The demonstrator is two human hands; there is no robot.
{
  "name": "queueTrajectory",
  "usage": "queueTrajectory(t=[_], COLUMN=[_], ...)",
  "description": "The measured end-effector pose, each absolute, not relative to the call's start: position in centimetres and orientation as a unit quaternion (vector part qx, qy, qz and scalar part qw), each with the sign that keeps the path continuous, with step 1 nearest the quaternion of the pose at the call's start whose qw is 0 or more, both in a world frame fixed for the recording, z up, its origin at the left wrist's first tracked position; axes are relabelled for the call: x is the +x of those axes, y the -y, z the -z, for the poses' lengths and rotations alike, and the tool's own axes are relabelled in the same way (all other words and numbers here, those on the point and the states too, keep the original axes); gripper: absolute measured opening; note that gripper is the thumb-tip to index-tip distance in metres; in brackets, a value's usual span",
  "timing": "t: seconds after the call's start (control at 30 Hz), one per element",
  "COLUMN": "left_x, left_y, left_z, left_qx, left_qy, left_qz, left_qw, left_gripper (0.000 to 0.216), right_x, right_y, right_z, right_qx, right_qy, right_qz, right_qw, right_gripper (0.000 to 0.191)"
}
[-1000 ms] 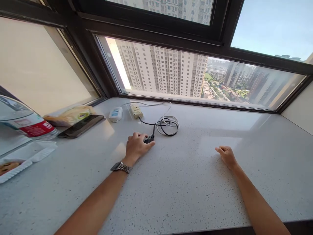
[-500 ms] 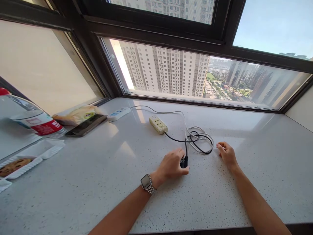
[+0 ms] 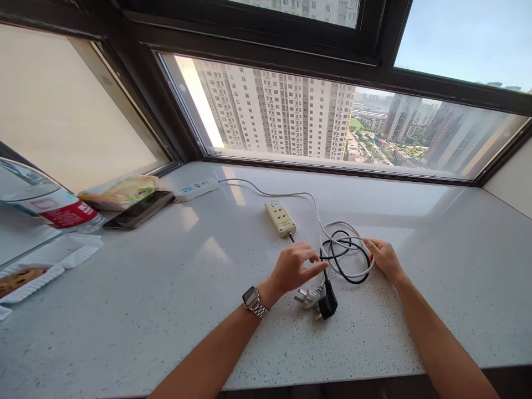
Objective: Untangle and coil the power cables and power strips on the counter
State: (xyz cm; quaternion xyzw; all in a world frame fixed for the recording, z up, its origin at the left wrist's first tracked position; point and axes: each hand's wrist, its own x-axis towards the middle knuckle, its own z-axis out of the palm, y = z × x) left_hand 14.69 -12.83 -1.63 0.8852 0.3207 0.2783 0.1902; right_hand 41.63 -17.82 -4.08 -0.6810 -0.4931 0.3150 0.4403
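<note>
My left hand (image 3: 296, 267), with a metal watch on the wrist, hovers open just left of a coil of black and white cable (image 3: 347, 256). Its fingers point at the coil and hold nothing. My right hand (image 3: 384, 258) rests at the coil's right edge, fingers curled against the cable loops. A black plug (image 3: 327, 305) and a grey plug (image 3: 306, 298) lie on the speckled white counter (image 3: 166, 310) below my left hand. A cream power strip (image 3: 281, 218) lies behind the coil, and a black lead runs from it.
A white power strip (image 3: 196, 189) lies by the window frame at the back left. At the left are a dark phone (image 3: 139, 210), a yellow snack bag (image 3: 120, 193), a water bottle (image 3: 45, 202) and a white tray with a cookie (image 3: 25, 277). The counter's front edge runs near my forearms.
My left hand dragged the plugs, coil and cream strip right and nearer, then let go of the black plug. My right hand moved onto the coil's right edge.
</note>
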Motion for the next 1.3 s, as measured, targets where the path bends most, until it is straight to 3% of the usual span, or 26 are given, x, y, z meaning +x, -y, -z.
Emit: queueTrajectory(t=[0.1, 0.27, 0.53, 0.67, 0.8, 1.07, 1.17, 1.3], left_x=[15.7, 17.4, 16.8, 16.5, 16.0, 15.8, 15.7, 15.3], left_y=[11.4, 10.0, 9.5, 9.0, 9.0, 9.4, 9.4, 9.3], left_z=[2.0, 3.3, 3.0, 3.2, 3.0, 3.2, 3.3, 3.1], left_qx=[0.827, 0.794, 0.767, 0.723, 0.651, 0.683, 0.701, 0.709], left_qy=[-0.431, -0.503, -0.518, -0.467, -0.38, -0.294, -0.285, -0.275], left_qz=[-0.326, -0.276, -0.278, -0.305, -0.356, -0.365, -0.34, -0.312], left_qw=[0.153, 0.202, 0.258, 0.409, 0.553, 0.56, 0.558, 0.569], left_gripper=[0.028, 0.042, 0.06, 0.071, 0.068, 0.065, 0.069, 0.077], right_x=[40.9, 39.9, 39.2, 38.6, 38.1, 38.1, 38.3, 37.7], right_y=[17.8, 17.9, 18.8, 19.3, 19.5, 18.1, 16.8, 15.5], right_z=[4.3, 4.1, 3.3, 2.5, 2.6, 4.1, 3.5, 3.0], right_qx=[-0.627, -0.569, -0.479, -0.451, -0.425, -0.571, -0.539, -0.516], right_qy=[0.52, 0.52, 0.6, 0.655, 0.652, 0.392, 0.359, 0.39], right_qz=[-0.384, -0.447, -0.436, -0.398, -0.399, -0.336, -0.46, -0.565], right_qw=[0.434, 0.453, 0.469, 0.459, 0.485, 0.638, 0.607, 0.512], right_gripper=[0.055, 0.056, 0.056, 0.048, 0.047, 0.044, 0.058, 0.056])
